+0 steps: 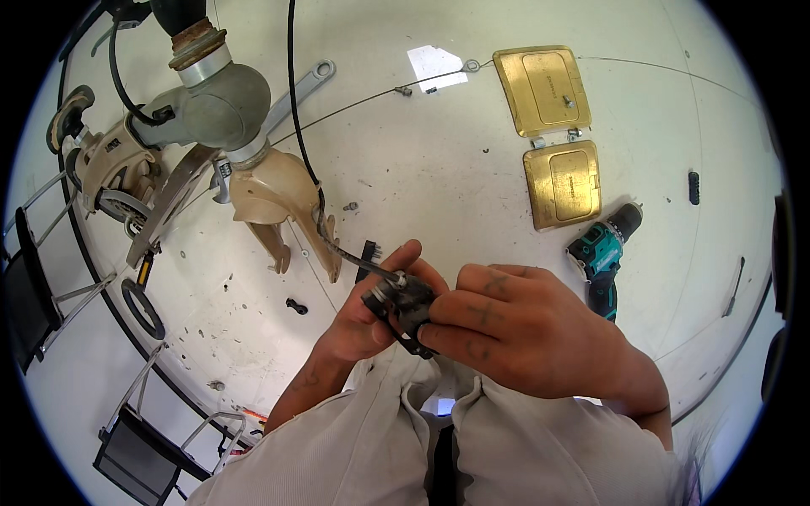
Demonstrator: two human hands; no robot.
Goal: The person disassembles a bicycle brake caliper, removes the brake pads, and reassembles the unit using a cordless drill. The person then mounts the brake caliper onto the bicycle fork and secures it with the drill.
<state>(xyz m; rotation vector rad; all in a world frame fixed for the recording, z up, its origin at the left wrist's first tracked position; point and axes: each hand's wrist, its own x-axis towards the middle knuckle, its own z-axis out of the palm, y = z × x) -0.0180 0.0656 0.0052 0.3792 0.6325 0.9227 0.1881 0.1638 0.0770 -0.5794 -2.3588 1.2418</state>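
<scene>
**Black caliper-like part (413,305) held in both hands, its hose (321,202) attached**

Head view: the black caliper-like part is the landmark here; it sits at the person's front, close to the body. The left hand (359,325) supports it from the left, its fingers (411,251) partly bent around the far side. The right hand (531,329) has its fingers (472,316) curled inward, close together, the tips pressed to the part's right side. The hose leaves the part's upper end and runs up to its left.

On the desk (439,169), beyond the part and to its left, stands a beige fork (274,185) below a grey joint housing (224,105), with a long wrench (308,88) lying behind. A small black fitting (295,306) lies left of the part. To its right, past the right hand, is a teal-and-black cordless drill (601,253). Farther beyond, also right of the part, lie two brass-coloured plates (564,187). A thin screwdriver (734,287) lies well to its right. Left of the part and nearer the person is a dark mesh chair (139,455).
</scene>
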